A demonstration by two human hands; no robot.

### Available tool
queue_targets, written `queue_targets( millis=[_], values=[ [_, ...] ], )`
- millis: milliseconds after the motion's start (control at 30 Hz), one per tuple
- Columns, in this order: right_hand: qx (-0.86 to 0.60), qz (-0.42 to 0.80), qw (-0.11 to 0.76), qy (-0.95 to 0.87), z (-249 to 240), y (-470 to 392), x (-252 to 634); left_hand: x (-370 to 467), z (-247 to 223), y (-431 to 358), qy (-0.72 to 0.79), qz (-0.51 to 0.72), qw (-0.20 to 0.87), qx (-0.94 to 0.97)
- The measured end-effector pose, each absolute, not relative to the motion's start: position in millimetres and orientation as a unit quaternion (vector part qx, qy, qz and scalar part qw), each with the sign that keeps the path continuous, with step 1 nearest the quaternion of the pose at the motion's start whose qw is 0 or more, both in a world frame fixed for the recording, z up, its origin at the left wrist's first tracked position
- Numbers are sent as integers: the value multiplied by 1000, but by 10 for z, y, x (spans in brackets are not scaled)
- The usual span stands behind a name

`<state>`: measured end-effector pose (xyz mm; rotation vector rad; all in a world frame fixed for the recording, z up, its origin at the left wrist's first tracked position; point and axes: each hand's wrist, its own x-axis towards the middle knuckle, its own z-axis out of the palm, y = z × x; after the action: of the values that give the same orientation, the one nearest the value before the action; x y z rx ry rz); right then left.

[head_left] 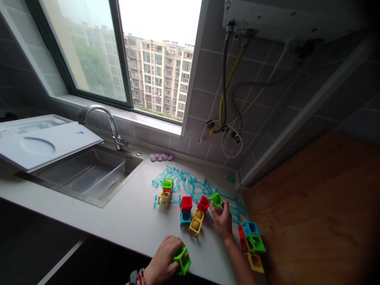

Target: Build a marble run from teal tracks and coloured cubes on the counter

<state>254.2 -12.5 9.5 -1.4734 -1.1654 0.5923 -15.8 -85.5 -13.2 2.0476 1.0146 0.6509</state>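
My left hand [166,255] is closed on a green hollow toy block [182,261] above the counter's front edge. Farther right, my right hand [222,219] grips another green hollow block [215,200] between thumb and fingers. That block is close beside a red block [203,203]; I cannot tell whether they touch. Two yellow blocks [196,222] adjoin the red one in a slanting row. Left of these stand a red block [186,203] and a blue block [185,218], one against the other. A green block [168,183] and a yellow block [164,198] form a group with some red between.
Translucent blue track pieces [192,186] lie along the back of the counter [127,219]. A multicoloured block cluster [252,241] sits at the right by a wooden panel [308,206]. At left are a sink [103,202], faucet [115,136] and white board [59,144].
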Motion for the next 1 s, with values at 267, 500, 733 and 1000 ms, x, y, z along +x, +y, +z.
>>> queue_targets(
  millis=[267, 500, 733, 1000],
  values=[
    [-649, 242, 589, -417, -66, -915, 2574, -203, -44, -839, 404, 308, 488, 710],
    [-649, 280, 514, -485, -157, -1465, 2316, -188, -28, -639, 408, 361, 546, 636],
    [-614, 375, 490, -492, -171, -1462, 1997, -254, -155, -615, 417, 354, 563, 620],
    [-602, 375, 496, -500, -343, -1439, 1858, -285, -100, -681, 403, 348, 559, 635]
  ],
)
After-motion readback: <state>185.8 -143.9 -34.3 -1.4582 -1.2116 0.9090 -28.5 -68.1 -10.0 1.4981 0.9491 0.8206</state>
